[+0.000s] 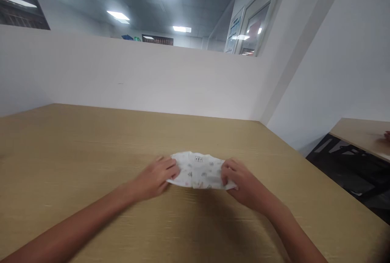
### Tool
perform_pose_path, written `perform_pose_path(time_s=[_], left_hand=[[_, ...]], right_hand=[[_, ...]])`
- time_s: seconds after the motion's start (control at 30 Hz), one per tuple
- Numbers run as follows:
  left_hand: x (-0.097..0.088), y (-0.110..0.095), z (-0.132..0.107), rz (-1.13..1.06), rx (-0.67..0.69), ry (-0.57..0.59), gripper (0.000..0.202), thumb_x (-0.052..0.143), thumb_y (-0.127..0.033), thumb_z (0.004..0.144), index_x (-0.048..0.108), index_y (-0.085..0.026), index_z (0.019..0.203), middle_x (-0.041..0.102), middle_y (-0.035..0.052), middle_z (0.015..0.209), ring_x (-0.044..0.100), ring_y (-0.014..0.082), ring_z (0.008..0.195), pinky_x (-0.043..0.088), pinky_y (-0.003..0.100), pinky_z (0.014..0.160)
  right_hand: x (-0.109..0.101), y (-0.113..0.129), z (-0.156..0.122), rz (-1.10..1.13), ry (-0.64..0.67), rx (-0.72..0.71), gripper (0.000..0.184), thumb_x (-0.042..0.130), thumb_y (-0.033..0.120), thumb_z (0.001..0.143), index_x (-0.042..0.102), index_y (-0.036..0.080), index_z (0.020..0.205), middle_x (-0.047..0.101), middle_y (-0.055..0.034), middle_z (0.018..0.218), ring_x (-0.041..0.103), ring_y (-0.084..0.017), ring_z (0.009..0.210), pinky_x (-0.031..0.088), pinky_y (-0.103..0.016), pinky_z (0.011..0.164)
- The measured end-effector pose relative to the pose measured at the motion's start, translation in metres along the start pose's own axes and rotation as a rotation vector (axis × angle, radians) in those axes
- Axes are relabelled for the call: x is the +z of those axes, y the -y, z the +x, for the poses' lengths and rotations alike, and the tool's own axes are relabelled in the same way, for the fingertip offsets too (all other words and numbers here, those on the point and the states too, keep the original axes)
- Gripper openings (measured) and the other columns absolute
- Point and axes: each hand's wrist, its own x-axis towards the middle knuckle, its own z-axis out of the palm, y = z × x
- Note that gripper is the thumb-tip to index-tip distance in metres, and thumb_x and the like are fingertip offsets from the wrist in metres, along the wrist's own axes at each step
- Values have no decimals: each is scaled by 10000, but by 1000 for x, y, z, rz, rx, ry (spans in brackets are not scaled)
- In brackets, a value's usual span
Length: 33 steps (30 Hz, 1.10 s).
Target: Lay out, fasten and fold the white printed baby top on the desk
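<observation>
A small white garment [199, 170] with a faint printed pattern and a label at its neck lies folded on the wooden table [91, 145]. My left hand [157, 177] grips its left edge with the fingers curled over the cloth. My right hand [240, 180] pinches its right edge the same way. Both hands rest low on the tabletop, with the garment stretched between them.
A white partition wall [137, 80] runs along the table's far edge. To the right the table ends at a gap with dark floor [350, 169]. Beyond it stands a second wooden table [362, 133], where another person's fingertips [386, 135] show at the frame edge.
</observation>
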Motion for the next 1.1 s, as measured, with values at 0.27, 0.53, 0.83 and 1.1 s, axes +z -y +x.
perform_pose_path(time_s=[0.27,0.53,0.83,1.1], left_hand=[[8,-18,2,-216,-45,120,308,639,-452,968,572,-211,788,631,14,830,579,192,826,408,354,857],[47,9,-6,-199,-143,157,740,482,-620,1042,207,-366,1680,228,50,1739,221,323,1597,164,517,1312],[54,13,-4,-163,-119,218,672,404,-656,1055,194,-459,1662,190,-3,1744,220,309,1611,66,557,1328],[55,15,-4,-132,-109,219,658,365,-681,1051,227,-462,1656,197,13,1745,226,333,1604,102,583,1316]], right_hand=[[7,-4,-4,145,268,194,182,745,401,938,739,268,1063,624,-53,1277,616,-247,1122,526,-362,958],[56,-20,1,66,173,213,709,413,638,1084,331,236,1662,260,-105,1699,239,-309,1574,281,-520,1295],[86,-31,0,-62,308,157,772,334,654,1099,203,200,1710,122,-98,1736,78,-297,1616,145,-521,1327],[81,-34,4,-60,375,144,796,312,676,1099,160,199,1718,62,-96,1742,28,-303,1619,118,-524,1328]])
